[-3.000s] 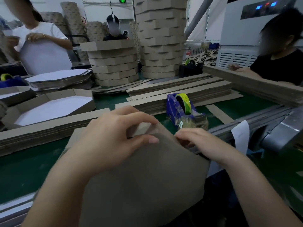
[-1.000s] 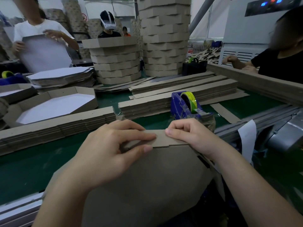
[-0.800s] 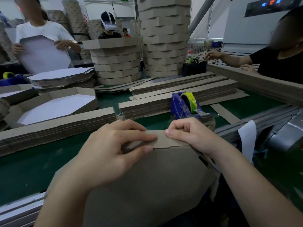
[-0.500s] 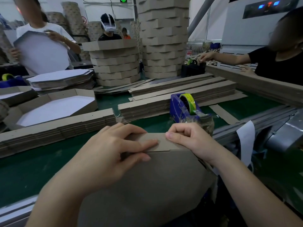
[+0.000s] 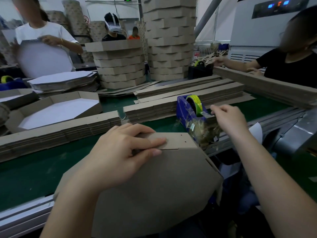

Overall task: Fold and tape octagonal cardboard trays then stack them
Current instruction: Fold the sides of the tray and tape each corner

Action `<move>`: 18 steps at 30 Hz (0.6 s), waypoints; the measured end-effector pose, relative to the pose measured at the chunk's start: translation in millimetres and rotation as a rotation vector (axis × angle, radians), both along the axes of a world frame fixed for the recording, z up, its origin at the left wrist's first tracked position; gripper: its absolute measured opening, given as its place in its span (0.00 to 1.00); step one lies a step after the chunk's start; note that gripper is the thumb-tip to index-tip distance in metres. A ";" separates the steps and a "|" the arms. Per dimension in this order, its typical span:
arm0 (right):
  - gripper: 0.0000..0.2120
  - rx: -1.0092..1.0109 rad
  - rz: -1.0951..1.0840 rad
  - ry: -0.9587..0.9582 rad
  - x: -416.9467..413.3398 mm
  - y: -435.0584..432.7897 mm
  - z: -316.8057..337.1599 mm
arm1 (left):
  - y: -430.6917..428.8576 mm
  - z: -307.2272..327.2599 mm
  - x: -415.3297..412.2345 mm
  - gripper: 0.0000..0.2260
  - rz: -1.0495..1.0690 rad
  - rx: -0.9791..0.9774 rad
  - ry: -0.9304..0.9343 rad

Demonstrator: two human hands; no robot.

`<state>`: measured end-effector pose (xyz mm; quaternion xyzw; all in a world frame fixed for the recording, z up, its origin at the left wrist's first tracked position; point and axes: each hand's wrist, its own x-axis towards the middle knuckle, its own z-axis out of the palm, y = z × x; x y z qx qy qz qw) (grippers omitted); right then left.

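A brown octagonal cardboard tray point(image 5: 154, 186) leans bottom-up against the near edge of the green table. My left hand point(image 5: 120, 152) grips its folded side flap point(image 5: 176, 140), fingers curled over the top edge. My right hand point(image 5: 226, 121) is off the tray and reaches to the blue tape dispenser point(image 5: 190, 114) with its yellow-green roll, fingertips at the clear tape end by the cutter. Whether the fingers pinch the tape is not plain.
Stacks of flat cardboard strips point(image 5: 56, 133) point(image 5: 171, 103) lie behind the tray. An open folded tray point(image 5: 56, 109) sits at left. Tall stacks of finished trays point(image 5: 120, 66) point(image 5: 169, 36) stand at the back. Other people work at left, back and right.
My right hand let go of the tray's flap and moved right and up to the tape dispenser. My left hand keeps holding the flap; the tray has tipped slightly lower.
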<state>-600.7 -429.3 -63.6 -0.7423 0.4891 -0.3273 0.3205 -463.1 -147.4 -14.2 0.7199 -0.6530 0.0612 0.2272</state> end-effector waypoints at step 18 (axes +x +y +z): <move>0.09 0.484 0.017 -0.811 -2.2 8.1 -14.1 | -4.2 -1.2 1.1 0.19 0.008 -0.034 -0.011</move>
